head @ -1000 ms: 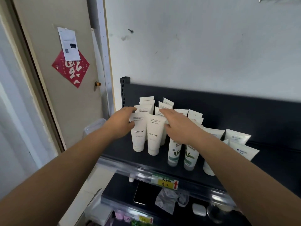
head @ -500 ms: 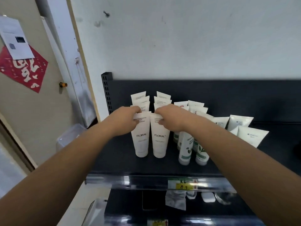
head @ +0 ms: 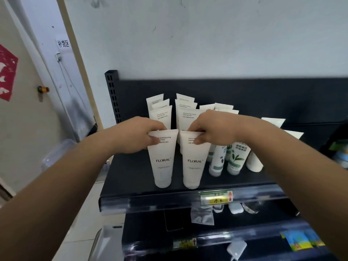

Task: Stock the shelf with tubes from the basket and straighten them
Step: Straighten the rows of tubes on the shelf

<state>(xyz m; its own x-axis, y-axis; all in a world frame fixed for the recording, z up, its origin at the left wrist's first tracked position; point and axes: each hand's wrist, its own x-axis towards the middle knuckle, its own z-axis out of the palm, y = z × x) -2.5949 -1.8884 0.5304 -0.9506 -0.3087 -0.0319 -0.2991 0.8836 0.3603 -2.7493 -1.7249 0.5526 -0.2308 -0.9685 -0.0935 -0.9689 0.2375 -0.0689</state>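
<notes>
Head view: black shelf [head: 131, 178] against white wall. Two rows of white FLORAL tubes stand cap-down near shelf's left end, green-leaf tubes [head: 238, 159] just right of them. My left hand [head: 135, 136] pinches top of left front tube [head: 162, 162]. My right hand [head: 216, 129] pinches top of right front tube [head: 194, 164]. Both tubes upright near front edge. Yellow price tag [head: 216, 197] on front lip.

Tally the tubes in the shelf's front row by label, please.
FLORAL tubes: 2
Green-leaf tubes: 2
White tube, label hidden behind the right arm: 1
Total: 5
</notes>
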